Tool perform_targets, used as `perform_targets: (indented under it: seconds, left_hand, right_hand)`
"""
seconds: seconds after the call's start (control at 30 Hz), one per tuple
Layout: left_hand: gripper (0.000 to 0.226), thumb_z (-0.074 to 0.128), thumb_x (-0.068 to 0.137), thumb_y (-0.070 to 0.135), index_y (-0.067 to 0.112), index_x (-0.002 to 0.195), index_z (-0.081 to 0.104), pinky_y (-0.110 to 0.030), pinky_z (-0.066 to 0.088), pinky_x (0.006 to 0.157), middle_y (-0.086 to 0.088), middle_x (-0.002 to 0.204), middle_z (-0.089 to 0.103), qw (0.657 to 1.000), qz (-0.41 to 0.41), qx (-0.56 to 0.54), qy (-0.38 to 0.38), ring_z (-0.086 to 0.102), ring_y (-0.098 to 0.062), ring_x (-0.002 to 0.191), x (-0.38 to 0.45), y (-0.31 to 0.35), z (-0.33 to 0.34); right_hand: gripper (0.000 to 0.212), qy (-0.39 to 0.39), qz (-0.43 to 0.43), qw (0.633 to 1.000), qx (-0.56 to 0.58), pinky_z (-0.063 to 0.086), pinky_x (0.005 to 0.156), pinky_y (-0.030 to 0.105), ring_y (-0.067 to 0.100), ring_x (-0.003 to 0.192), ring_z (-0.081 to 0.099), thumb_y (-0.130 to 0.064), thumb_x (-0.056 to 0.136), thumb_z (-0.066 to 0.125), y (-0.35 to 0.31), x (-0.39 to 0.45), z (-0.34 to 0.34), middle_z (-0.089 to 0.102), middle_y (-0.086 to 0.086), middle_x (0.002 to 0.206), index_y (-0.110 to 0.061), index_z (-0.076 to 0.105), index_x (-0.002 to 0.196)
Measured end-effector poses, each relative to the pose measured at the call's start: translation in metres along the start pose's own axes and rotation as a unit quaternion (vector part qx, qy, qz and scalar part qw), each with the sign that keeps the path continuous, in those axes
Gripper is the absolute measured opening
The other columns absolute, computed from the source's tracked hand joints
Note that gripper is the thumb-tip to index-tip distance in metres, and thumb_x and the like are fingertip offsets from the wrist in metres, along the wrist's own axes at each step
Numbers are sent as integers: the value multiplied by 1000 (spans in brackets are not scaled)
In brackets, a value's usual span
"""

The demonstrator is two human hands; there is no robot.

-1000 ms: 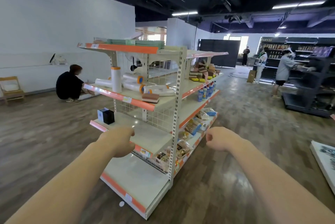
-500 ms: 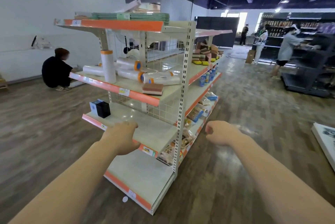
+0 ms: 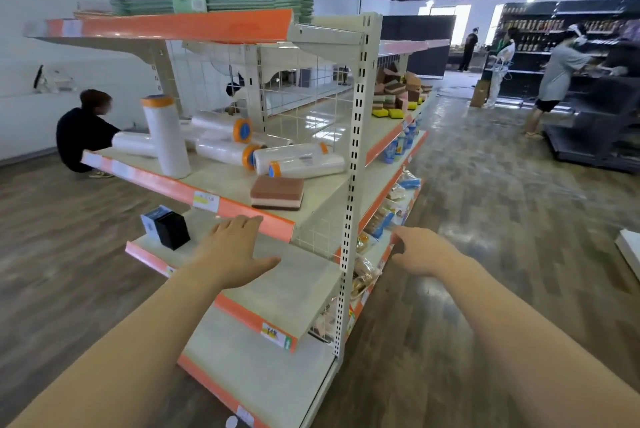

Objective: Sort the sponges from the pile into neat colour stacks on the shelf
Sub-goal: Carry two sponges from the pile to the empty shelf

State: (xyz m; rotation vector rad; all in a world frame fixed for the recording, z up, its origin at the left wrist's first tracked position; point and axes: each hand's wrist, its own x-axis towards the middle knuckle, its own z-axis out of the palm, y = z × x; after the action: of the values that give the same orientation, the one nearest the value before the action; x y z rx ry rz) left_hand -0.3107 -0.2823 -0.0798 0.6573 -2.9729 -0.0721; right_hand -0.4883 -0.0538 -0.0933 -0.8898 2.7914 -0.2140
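Here both hands, left [image 3: 232,254] and right [image 3: 424,256], grip nothing; brown-and-cream sponge [image 3: 277,192] lies flat.

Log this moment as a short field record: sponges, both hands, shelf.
lone sponge: brown-topped sponge lies on the end shelf, beside the film rolls
sponge pile: mixed colours on the side shelf, unsorted
left hand: open, empty, below the lone sponge
right hand: loosely curled, empty
stacks made: none visible

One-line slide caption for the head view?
Empty hands, left hand and right hand, reach toward a shelf's lone brown sponge.
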Motion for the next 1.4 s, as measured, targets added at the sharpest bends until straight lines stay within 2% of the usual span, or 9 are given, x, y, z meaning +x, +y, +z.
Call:
perform_targets:
  seconds: [0.13, 0.23, 0.4, 0.6, 0.8, 0.97, 1.1, 1.23, 1.4]
  left_hand:
    - [81, 49, 86, 59, 18, 148, 16, -34, 23, 110, -3, 152, 25, 1000, -3, -5, 5, 25, -22, 139, 62, 0, 0]
    - [82, 52, 85, 57, 17, 148, 19, -34, 23, 112, -3, 153, 25, 1000, 7, -22, 6, 26, -22, 139, 95, 0, 4]
    - [81, 57, 84, 51, 17, 148, 21, -31, 24, 111, -1, 151, 28, 999, 45, -20, 2, 28, -19, 137, 138, -3, 10]
    - [78, 63, 73, 58, 24, 137, 36, -35, 35, 103, 1, 135, 46, 997, 76, -20, -18, 43, -21, 124, 172, -17, 17]
    - [86, 61, 75, 59, 25, 144, 24, -34, 29, 107, -5, 141, 34, 992, 110, 14, -53, 38, -26, 126, 188, -26, 24]
    - [95, 62, 72, 63, 19, 146, 21, -36, 31, 108, -12, 141, 24, 987, 141, 17, -73, 33, -30, 128, 199, -30, 24]
    - [88, 63, 69, 65, 18, 138, 34, -36, 36, 102, -9, 130, 29, 983, 171, 18, -59, 37, -29, 121, 204, -29, 25]
    - [84, 63, 67, 66, 18, 132, 38, -36, 36, 100, -6, 126, 35, 978, 200, 20, -47, 38, -27, 116, 208, -28, 24]
    - [78, 61, 67, 67, 19, 124, 39, -37, 36, 90, -5, 121, 42, 971, 236, 16, -33, 40, -25, 110, 212, -13, 17]
  right_hand:
    - [36, 1, 10, 1000, 13, 50, 89, 32, 19, 105, 57, -20, 89, 53, 15, 49, -5, 58, 0, 122, -21, 49, 125]
    - [37, -4, 21, 1000, 11, 50, 80, 28, 18, 97, 58, -20, 86, 53, 24, 74, -7, 60, -1, 115, -23, 50, 123]
    - [29, -8, 44, 999, 6, 39, 66, 23, 16, 87, 52, -22, 89, 52, 30, 102, -8, 59, 0, 107, -20, 50, 117]
    - [36, -11, 63, 998, 17, 40, 75, 24, 19, 94, 52, -24, 91, 53, 28, 124, -5, 57, 2, 121, -20, 48, 126]
    - [46, -28, 83, 996, 19, 46, 88, 30, 23, 110, 54, -19, 89, 55, 13, 135, -5, 54, 3, 128, -18, 43, 133]
    - [40, -26, 107, 994, 21, 48, 88, 30, 22, 106, 56, -16, 89, 55, -5, 140, -5, 56, 3, 123, -18, 47, 129]
    - [34, -24, 122, 992, 24, 45, 83, 29, 24, 105, 56, -16, 90, 53, -22, 136, -2, 58, 5, 120, -15, 50, 124]
    - [34, -23, 130, 990, 42, 39, 81, 26, 25, 110, 54, -23, 92, 52, -35, 129, -4, 58, 7, 122, -13, 51, 124]
    - [38, -27, 153, 987, 46, 41, 83, 30, 26, 110, 53, -27, 92, 51, -42, 125, -10, 57, 7, 123, -14, 49, 127]
